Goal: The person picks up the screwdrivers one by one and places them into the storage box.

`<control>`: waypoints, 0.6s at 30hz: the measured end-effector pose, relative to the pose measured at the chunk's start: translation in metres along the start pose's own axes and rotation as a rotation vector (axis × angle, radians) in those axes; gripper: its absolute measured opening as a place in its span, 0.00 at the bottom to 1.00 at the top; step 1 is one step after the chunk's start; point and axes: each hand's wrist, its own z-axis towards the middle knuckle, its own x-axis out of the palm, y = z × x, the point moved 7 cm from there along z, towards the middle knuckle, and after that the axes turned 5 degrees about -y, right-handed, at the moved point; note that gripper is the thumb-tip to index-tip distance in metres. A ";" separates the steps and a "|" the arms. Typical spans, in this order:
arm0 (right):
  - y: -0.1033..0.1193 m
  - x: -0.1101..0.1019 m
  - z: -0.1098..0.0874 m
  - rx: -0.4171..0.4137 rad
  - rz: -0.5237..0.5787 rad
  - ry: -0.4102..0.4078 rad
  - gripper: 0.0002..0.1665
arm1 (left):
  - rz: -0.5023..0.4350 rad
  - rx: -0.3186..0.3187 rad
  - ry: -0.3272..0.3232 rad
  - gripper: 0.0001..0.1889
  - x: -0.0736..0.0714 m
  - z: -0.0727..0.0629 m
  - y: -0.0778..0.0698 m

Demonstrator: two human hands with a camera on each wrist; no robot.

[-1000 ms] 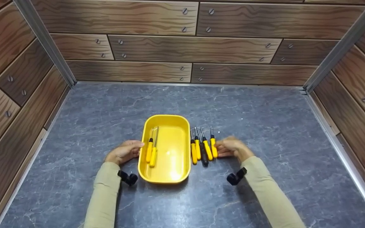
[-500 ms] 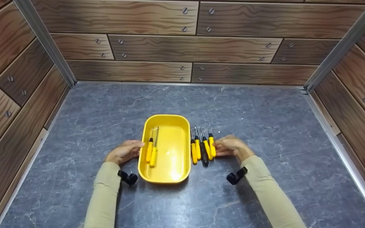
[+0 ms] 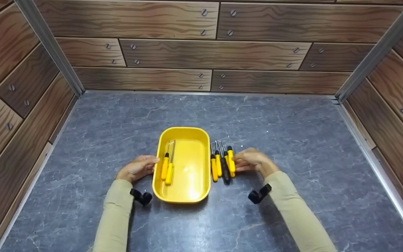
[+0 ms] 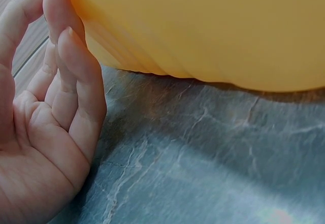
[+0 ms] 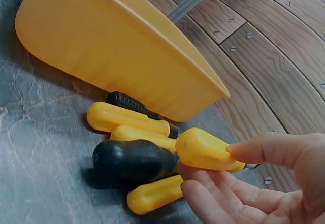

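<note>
Grey tbl (image 3: 292,126): R hand (image 3: 253,161) pinches yel-hdl tool (image 3: 231,161), moved nearer yel tray (image 3: 191,171); L hand (image 3: 136,168) pinches tray.

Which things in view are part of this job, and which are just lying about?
Job:
Tray, left grip holding its rim
Two inside tools
Held tool, in the right grip
Loose tools beside the tray

Not job:
Table, the work surface
Boards, backdrop
Pale speck on the table, too small to identify
</note>
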 end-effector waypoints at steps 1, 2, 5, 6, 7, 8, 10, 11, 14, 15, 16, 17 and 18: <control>0.001 0.001 -0.001 -0.002 -0.003 0.003 0.26 | 0.001 -0.002 -0.004 0.08 0.000 0.000 0.000; 0.002 0.001 -0.001 -0.007 -0.003 0.007 0.26 | 0.003 -0.004 -0.008 0.08 -0.001 0.000 0.000; 0.005 0.004 -0.003 -0.010 -0.002 0.011 0.24 | 0.003 -0.013 -0.025 0.07 -0.002 0.001 0.001; 0.006 0.005 -0.004 -0.014 -0.003 0.013 0.24 | 0.004 -0.014 -0.029 0.07 -0.002 0.001 0.001; 0.007 0.006 -0.004 -0.019 -0.006 0.017 0.24 | 0.003 -0.017 -0.034 0.07 -0.003 0.001 0.001; 0.008 0.007 -0.005 -0.026 -0.008 0.022 0.25 | 0.001 -0.019 -0.037 0.07 -0.003 0.001 0.001; 0.010 0.008 -0.005 -0.028 -0.010 0.015 0.24 | -0.002 -0.022 -0.042 0.06 -0.003 0.001 0.001; 0.011 0.009 -0.006 -0.031 -0.013 0.018 0.25 | -0.006 -0.022 -0.043 0.06 -0.003 0.001 0.002; 0.012 0.010 -0.007 -0.035 -0.012 0.016 0.25 | -0.012 -0.023 -0.052 0.05 -0.003 0.001 0.002; 0.012 0.011 -0.007 -0.036 -0.009 0.017 0.25 | -0.012 -0.022 -0.049 0.05 -0.003 0.001 0.002; 0.012 0.011 -0.007 -0.039 -0.006 0.021 0.25 | -0.015 -0.022 -0.047 0.05 -0.003 0.001 0.002; 0.012 0.012 -0.007 -0.042 -0.003 0.026 0.25 | -0.016 -0.021 -0.044 0.05 -0.004 0.001 0.002; 0.012 0.012 -0.007 -0.045 0.000 0.027 0.24 | -0.017 -0.021 -0.043 0.05 -0.003 0.001 0.002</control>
